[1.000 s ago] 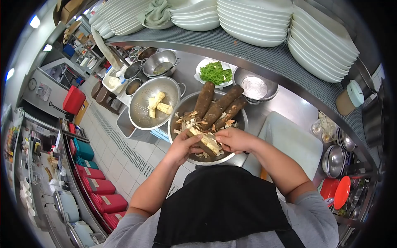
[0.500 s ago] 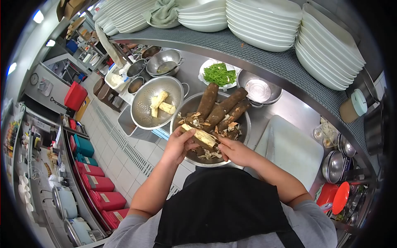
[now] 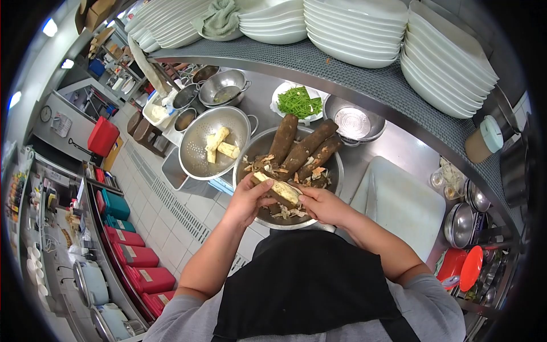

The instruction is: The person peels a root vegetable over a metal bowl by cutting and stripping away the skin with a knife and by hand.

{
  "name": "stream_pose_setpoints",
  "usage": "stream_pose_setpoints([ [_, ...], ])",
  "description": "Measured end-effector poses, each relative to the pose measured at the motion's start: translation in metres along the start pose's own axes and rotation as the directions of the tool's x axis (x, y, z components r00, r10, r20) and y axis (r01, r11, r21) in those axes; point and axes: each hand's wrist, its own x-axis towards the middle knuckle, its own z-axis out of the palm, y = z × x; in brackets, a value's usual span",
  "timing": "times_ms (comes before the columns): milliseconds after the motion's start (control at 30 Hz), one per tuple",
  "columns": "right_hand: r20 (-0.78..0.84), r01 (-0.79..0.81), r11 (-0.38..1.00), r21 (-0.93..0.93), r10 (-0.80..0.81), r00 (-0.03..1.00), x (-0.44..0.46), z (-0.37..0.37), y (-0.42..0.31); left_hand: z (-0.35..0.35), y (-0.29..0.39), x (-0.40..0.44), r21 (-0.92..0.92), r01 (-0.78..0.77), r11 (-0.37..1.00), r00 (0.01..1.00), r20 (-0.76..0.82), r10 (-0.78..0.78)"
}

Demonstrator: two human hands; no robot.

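My left hand (image 3: 248,198) is closed around one end of a partly peeled brown root (image 3: 280,190), with its thumb lying on the bare, pale yellow flesh. Closed fingers of my right hand (image 3: 323,204) grip the root's other end; whether a small tool is hidden in them, I cannot tell. Below the hands is a large steel bowl (image 3: 339,183). Several long, unpeeled brown roots (image 3: 308,149) lean in it among loose scraps of peel (image 3: 293,211). Peeled pale pieces (image 3: 219,146) lie in the steel colander (image 3: 192,153) to the left.
A white cutting board (image 3: 401,205) lies to the right. Chopped greens (image 3: 299,102) on a plate and a steel pan (image 3: 354,122) stand behind the bowl. Overhead runs a shelf (image 3: 273,64) with stacked white dishes (image 3: 353,34). Red bins (image 3: 149,279) line the left counter.
My right hand has shifted slightly up against the root's end, and the root has turned a little in my hands. The whole view has shifted slightly.
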Motion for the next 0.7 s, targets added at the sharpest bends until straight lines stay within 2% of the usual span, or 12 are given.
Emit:
stream_pose_setpoints([
  [67, -0.026, 0.037, 0.999, -0.021, -0.038, 0.999, 0.002, -0.001, 0.005, -0.003, -0.002, 0.001, 0.01, 0.009, 1.0, 1.0, -0.021, -0.009],
  [133, 0.064, -0.132, 0.985, 0.116, 0.125, 0.99, 0.0, -0.006, -0.008, -0.009, -0.001, 0.002, -0.041, 0.058, 0.998, 0.998, 0.005, -0.058],
  [167, 0.065, -0.13, 0.985, 0.117, 0.123, 0.99, 0.002, -0.009, -0.009, -0.012, -0.001, 0.002, -0.039, 0.057, 0.998, 0.998, 0.004, -0.057],
  [233, 0.201, -0.278, 0.931, 0.235, 0.234, 0.951, 0.005, -0.017, -0.007, -0.017, -0.001, 0.003, -0.037, 0.114, 0.993, 0.993, 0.04, -0.112],
  [333, 0.297, -0.341, 0.905, 0.252, 0.263, 0.918, 0.007, -0.026, -0.005, -0.025, -0.005, 0.005, -0.068, 0.138, 0.988, 0.984, 0.122, -0.129],
  [467, 0.231, -0.263, 0.94, 0.219, 0.212, 0.95, -0.004, -0.011, -0.011, -0.017, -0.003, 0.004, -0.099, 0.127, 0.987, 0.988, 0.104, -0.117],
  [533, 0.107, -0.131, 0.99, 0.054, 0.125, 0.986, -0.007, -0.003, -0.011, -0.014, 0.001, 0.001, -0.108, 0.129, 0.986, 0.988, 0.1, -0.118],
  [700, 0.069, -0.109, 0.994, 0.014, 0.108, 0.992, -0.017, 0.001, -0.021, -0.016, -0.001, 0.003, -0.047, 0.142, 0.989, 0.987, 0.078, -0.139],
])
